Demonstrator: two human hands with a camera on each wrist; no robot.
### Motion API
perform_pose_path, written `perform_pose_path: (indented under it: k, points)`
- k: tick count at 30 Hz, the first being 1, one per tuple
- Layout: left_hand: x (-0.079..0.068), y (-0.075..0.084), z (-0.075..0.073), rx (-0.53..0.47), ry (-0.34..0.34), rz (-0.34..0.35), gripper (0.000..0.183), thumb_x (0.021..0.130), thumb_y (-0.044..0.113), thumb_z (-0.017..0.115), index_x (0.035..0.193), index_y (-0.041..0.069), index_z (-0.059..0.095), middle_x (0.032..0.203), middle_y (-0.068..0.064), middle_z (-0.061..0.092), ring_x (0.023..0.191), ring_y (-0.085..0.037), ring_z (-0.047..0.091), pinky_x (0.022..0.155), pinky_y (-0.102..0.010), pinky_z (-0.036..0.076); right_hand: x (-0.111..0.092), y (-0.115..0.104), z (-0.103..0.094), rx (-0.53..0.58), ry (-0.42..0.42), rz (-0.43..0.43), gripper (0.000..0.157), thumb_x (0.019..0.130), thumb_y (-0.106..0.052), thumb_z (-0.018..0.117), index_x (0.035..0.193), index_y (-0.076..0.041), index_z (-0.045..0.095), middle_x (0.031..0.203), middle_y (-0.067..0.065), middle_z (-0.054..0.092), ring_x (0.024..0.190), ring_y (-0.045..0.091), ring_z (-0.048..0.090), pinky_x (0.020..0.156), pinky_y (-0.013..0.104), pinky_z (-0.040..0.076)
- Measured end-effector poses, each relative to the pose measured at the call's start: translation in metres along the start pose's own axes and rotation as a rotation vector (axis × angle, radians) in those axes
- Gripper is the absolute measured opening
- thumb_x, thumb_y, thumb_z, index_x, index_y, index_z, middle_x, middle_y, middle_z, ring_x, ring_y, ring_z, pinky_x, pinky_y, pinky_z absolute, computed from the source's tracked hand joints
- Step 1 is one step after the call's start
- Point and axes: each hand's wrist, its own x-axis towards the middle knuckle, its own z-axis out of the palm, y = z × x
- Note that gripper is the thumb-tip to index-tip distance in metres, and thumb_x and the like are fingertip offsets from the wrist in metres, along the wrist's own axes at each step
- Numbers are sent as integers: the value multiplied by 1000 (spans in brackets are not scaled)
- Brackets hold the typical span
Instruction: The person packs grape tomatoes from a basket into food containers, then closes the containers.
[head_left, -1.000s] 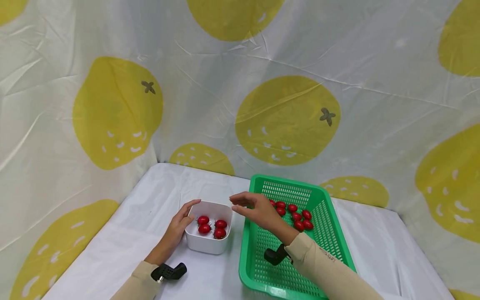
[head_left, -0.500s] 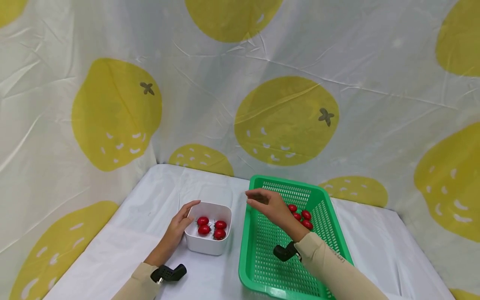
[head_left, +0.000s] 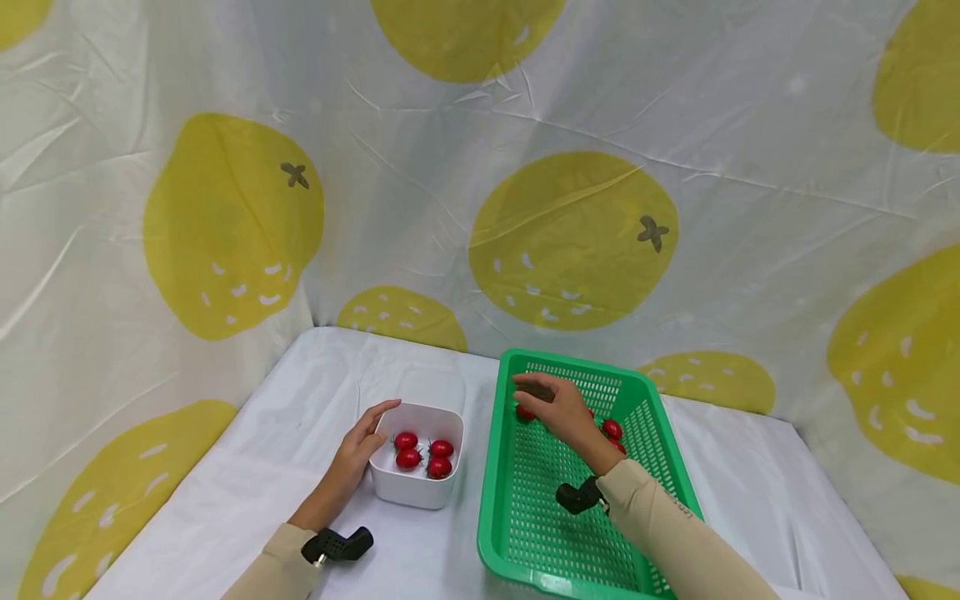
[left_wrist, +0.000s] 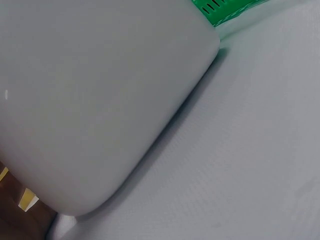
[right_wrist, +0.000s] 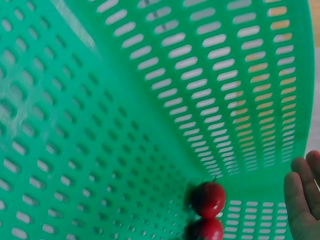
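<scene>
My left hand (head_left: pixel 352 454) holds the left side of a white square container (head_left: pixel 408 492), its thumb over the rim. Several cherry tomatoes (head_left: pixel 407 459) with green stems lie inside. In the left wrist view, the container's smooth wall (left_wrist: pixel 100 100) fills much of the picture. My right hand (head_left: pixel 558 408) hovers over the green basket (head_left: pixel 491 500) with fingers loosely bent, nothing between them. A cherry tomato (head_left: pixel 525 412) shows just under its fingers, and others (head_left: pixel 612 429) lie to its right, partly hidden. The right wrist view shows the fingers (right_wrist: pixel 297 200) beside two tomatoes (right_wrist: pixel 208 199).
The slotted basket stands right of the container on a white cloth (head_left: pixel 285 450). A faint see-through square piece (head_left: pixel 431 385) lies behind the container. A lemon-print curtain (head_left: pixel 420 208) hangs at the back and sides.
My right hand has moved right, from beside the container to over the basket's tomatoes. My left hand and the container have stayed in place.
</scene>
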Motion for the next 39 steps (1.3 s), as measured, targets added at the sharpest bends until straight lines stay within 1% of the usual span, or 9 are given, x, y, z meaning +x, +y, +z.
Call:
perform_pose_path:
  k: [2,5,9,13,19,26,31,35,39]
  points:
    - [0,0,0,-2,0,0,45,100,8,35,144,14,40,153,-9,33,146,-31,10,112,-65,4,0,3,-1,-11,9,23,36,91,-21,68,124,-6,64,120,14,66,106,25,64,90,37,53]
    - [0,-1,0,-6,2,1,45,100,8,36,144,14,40,154,-10,32,146,-31,10,112,-64,5,0,7,-1,-55,22,46,36,91,-20,68,124,-6,64,120,15,65,107,27,64,88,40,53]
    - [0,-2,0,-12,-6,-3,44,101,9,35,145,14,40,154,-12,30,146,-32,9,112,-65,4,2,16,0,-140,22,68,35,91,-16,68,124,-5,64,121,17,64,108,28,64,85,40,54]
    - [0,-1,-1,-10,-6,-5,44,101,10,36,144,14,40,154,-11,31,146,-31,9,112,-64,4,4,23,1,-191,18,75,35,91,-15,67,124,-5,63,120,17,65,107,29,63,83,41,54]
    - [-1,-3,-1,-10,-7,-12,44,101,11,35,145,14,40,155,-13,29,146,-33,8,111,-66,3,5,29,3,-224,14,107,34,90,-15,68,123,-6,65,119,15,66,107,29,63,87,44,53]
    - [1,-3,-1,-8,-8,8,46,99,6,35,144,12,40,154,-12,32,146,-34,9,112,-64,4,4,33,4,-239,-1,119,32,90,-13,68,121,-6,66,116,14,67,105,28,65,85,43,54]
    - [2,-3,-1,-10,-7,11,46,99,5,35,144,13,41,153,-11,33,146,-33,9,113,-63,4,5,39,6,-266,-9,105,30,89,-13,70,118,-7,68,112,11,69,100,25,66,84,41,54]
    - [2,-3,-1,4,-3,6,47,98,4,35,144,13,41,152,-10,33,146,-34,10,113,-62,4,5,42,10,-293,-11,82,29,86,-13,72,114,-7,70,111,9,69,100,24,65,86,43,53]
    - [2,-4,-1,9,-2,10,46,98,4,35,144,11,41,152,-12,33,146,-35,10,112,-63,4,4,43,13,-300,-23,87,28,85,-12,73,112,-7,71,111,8,69,101,26,64,88,45,52]
